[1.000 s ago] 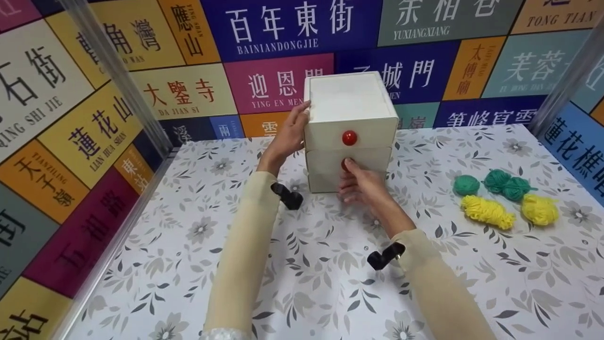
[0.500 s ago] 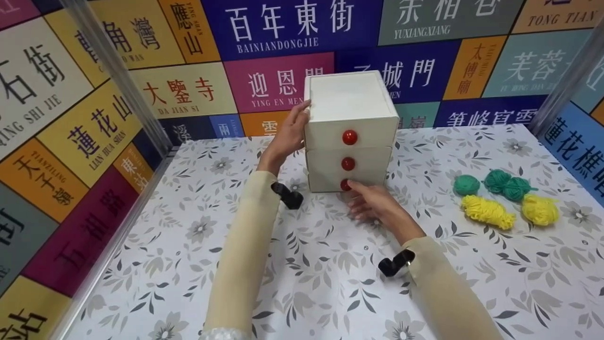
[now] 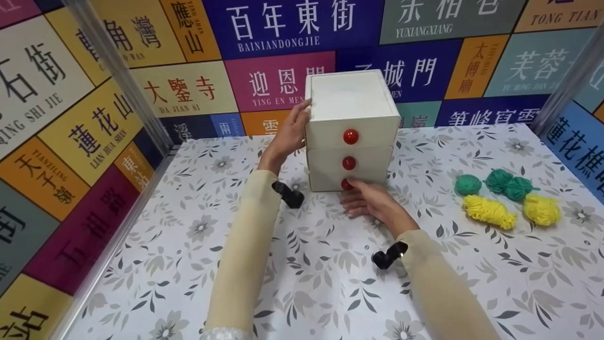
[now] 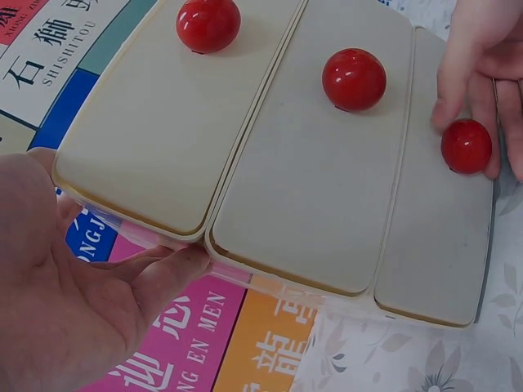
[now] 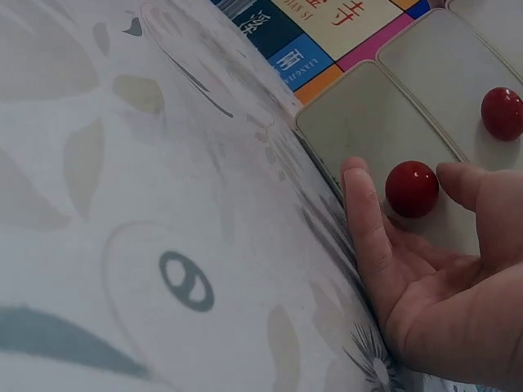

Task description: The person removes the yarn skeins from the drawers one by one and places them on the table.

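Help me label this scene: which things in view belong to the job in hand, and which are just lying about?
Seemingly in the job:
White, boxy three-drawer unit, left hand against its side
Glossy red round knob on the bottom drawer, right hand at it

Seemingly lying about, untouched:
Three green yarn balls
Two yellow yarn bundles

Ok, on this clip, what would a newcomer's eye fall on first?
The three glossy red knobs, lined up down the front of the white box, with the right hand at the lowest. Then the green yarn and yellow yarn right of the box, and the colourful lettered wall behind it.
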Available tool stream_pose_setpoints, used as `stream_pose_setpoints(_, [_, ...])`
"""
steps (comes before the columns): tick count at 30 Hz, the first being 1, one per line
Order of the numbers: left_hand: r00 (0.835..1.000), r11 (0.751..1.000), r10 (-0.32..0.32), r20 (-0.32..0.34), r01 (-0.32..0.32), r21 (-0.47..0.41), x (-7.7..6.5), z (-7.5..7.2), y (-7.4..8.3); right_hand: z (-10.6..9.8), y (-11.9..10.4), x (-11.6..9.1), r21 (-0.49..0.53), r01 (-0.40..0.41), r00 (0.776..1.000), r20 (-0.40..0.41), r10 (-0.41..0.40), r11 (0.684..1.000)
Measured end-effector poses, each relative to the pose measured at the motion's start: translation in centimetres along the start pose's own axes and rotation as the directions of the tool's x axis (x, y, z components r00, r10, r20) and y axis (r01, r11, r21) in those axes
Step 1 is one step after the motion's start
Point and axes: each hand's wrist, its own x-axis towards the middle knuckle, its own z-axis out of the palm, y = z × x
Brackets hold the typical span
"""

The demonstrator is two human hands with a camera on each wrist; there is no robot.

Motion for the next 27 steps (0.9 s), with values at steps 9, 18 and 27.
stream_pose_setpoints(9, [1.000, 1.000, 0.008, -0.012, -0.008, -0.024, 0.1, -0.1, 0.0, 0.8, -0.3, 0.0, 0.068, 0.018, 1.000, -0.020, -0.017, 0.998])
stream_pose_setpoints(18, [1.000, 1.000, -0.002, -0.010, 0.002, -0.018, 0.0, 0.0, -0.2, 0.8, 0.4, -1.4, 0.064, 0.029, 0.999, 0.032, -0.031, 0.998])
stream_pose_setpoints(27, [1.000, 0.999, -0.009, 0.005, 0.010, -0.044, 0.2, -0.1, -0.1, 0.7, 1.5, -3.5, -0.050, 0.027, 0.996, 0.085, -0.022, 0.998])
